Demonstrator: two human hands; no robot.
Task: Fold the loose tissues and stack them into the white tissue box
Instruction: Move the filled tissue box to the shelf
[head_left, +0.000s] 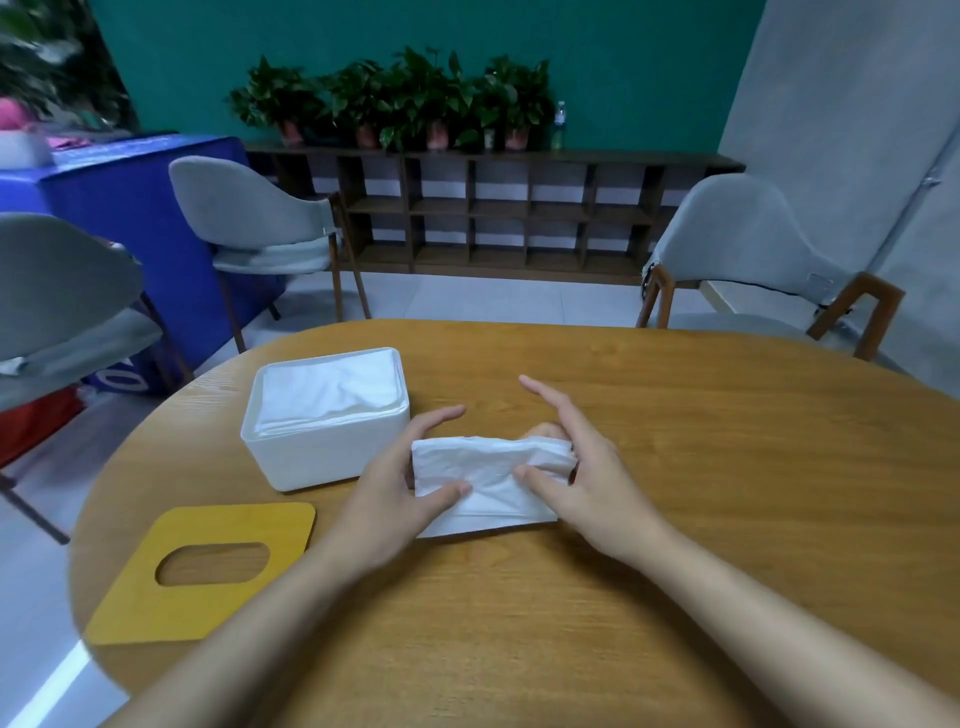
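A white folded tissue (491, 475) is held just above the wooden table (675, 467), in front of me. My left hand (400, 493) pinches its left end, thumb on top and fingers behind. My right hand (582, 467) grips its right end, thumb pressed on the top face, index finger stretched out straight. The white tissue box (332, 457) stands open just left of my hands, filled nearly to the rim with stacked folded tissues (327, 389).
The box's yellow lid (228, 597) with an oval slot lies flat near the table's left front edge. Grey chairs (260, 218) stand around the table, and a dark shelf (493, 218) with potted plants lines the far wall.
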